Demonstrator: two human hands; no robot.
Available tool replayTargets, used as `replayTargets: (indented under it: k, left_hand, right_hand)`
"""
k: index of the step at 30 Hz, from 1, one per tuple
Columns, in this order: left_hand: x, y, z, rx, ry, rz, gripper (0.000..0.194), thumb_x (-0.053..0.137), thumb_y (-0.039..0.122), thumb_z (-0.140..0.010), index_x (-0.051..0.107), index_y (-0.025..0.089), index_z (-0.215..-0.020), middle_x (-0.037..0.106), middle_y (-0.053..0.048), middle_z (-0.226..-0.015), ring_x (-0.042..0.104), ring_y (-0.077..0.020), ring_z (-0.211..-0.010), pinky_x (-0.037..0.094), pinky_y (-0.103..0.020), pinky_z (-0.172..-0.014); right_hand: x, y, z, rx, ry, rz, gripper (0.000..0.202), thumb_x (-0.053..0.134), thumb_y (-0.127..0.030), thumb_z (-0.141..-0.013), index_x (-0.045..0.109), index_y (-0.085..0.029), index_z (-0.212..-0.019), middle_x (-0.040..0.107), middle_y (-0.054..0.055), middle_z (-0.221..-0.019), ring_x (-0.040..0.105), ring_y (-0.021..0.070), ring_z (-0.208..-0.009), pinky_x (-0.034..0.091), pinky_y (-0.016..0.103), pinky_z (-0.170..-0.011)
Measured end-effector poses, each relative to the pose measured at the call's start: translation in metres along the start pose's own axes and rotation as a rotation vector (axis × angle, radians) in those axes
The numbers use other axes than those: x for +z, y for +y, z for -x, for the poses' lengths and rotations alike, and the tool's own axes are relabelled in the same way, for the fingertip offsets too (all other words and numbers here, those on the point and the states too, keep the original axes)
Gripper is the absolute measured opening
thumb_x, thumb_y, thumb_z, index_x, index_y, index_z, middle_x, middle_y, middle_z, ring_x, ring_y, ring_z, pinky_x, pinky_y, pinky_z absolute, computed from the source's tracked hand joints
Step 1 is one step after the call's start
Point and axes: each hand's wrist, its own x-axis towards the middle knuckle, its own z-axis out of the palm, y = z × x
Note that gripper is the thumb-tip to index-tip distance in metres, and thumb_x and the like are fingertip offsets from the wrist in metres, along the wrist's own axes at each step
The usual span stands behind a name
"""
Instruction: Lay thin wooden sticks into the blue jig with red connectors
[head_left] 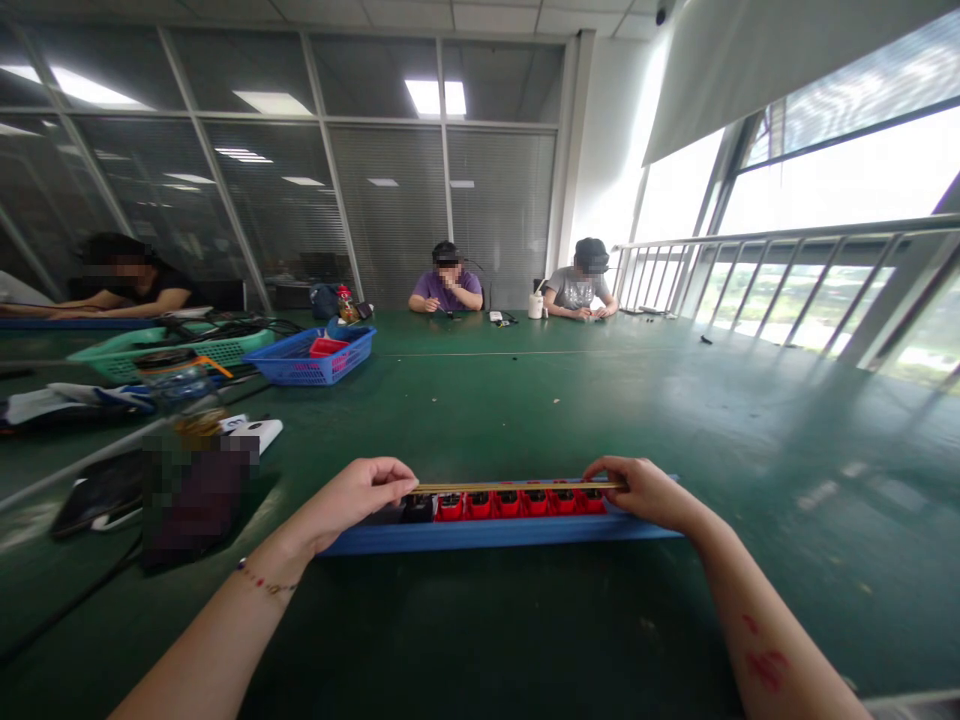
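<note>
1. Extending both bare forearms (217, 620) over the near part of the green bench (465, 430), toward a long blue tray (495, 541).
2. Pinching the left end of thin tan strips (510, 487) between thumb and fingertips of the left hand (364, 492); clasping the right end in the curled fingers of the right hand (649, 490).
3. Stretching the strips straight between both grips, parallel to the tray's long edges, with neither hand nearer.
4. Spanning red holders (450, 507) toward the tray's far edge; not revealing whether touching them.
5. Showing no readable brand, label or writing anywhere.
</note>
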Motion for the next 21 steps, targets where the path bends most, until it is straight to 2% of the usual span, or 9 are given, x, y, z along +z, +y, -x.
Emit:
replayTargets:
  k: [7, 10, 14, 17, 21]
  left_hand:
    - [-0.003, 0.002, 0.001, 0.024, -0.001, -0.047, 0.032, 0.055, 0.047, -0.070, 0.060, 0.016, -0.078, 0.056, 0.001, -0.064, 0.049, -0.0122, -0.058, 0.033, -0.019, -0.050]
    - [-0.003, 0.003, 0.002, 0.030, 0.007, -0.074, 0.032, 0.054, 0.048, -0.071, 0.059, 0.016, -0.077, 0.056, 0.001, -0.065, 0.047, -0.0115, -0.057, 0.031, -0.019, -0.049]
    - [-0.004, 0.001, 0.003, -0.016, -0.047, -0.052, 0.037, 0.051, 0.051, -0.072, 0.059, 0.016, -0.079, 0.056, 0.001, -0.064, 0.042, -0.0091, -0.051, 0.027, -0.018, -0.045]
    - [-0.004, -0.001, 0.002, -0.027, -0.078, -0.028, 0.040, 0.049, 0.053, -0.073, 0.058, 0.015, -0.081, 0.055, 0.001, -0.062, 0.040, -0.0086, -0.049, 0.027, -0.019, -0.045]
    - [-0.004, -0.001, 0.002, -0.031, -0.072, -0.022, 0.042, 0.050, 0.056, -0.071, 0.058, 0.016, -0.080, 0.054, 0.001, -0.061, 0.039, -0.0088, -0.049, 0.027, -0.019, -0.046]
  right_hand:
    - [-0.009, 0.005, 0.006, -0.021, -0.106, -0.117, 0.038, 0.051, -0.021, -0.072, 0.052, -0.021, -0.109, 0.055, -0.001, -0.070, 0.051, 0.0131, -0.063, 0.039, 0.024, -0.059]
    - [-0.014, 0.004, 0.010, -0.031, -0.159, -0.186, 0.042, 0.054, -0.030, -0.073, 0.048, -0.021, -0.114, 0.057, 0.000, -0.078, 0.053, 0.0148, -0.071, 0.041, 0.026, -0.066]
    - [-0.016, 0.002, 0.012, 0.014, -0.180, -0.316, 0.050, 0.052, -0.045, -0.075, 0.044, -0.020, -0.117, 0.059, 0.002, -0.084, 0.053, 0.0154, -0.076, 0.042, 0.026, -0.068]
    - [-0.014, 0.004, 0.010, 0.112, -0.097, -0.357, 0.043, 0.042, -0.054, -0.078, 0.053, -0.017, -0.100, 0.058, 0.002, -0.075, 0.053, 0.0136, -0.065, 0.042, 0.024, -0.060]
    - [-0.011, 0.006, 0.007, 0.177, -0.043, -0.251, 0.046, 0.037, -0.058, -0.078, 0.057, -0.017, -0.069, 0.056, 0.000, -0.060, 0.048, 0.0115, -0.053, 0.038, 0.023, -0.051]
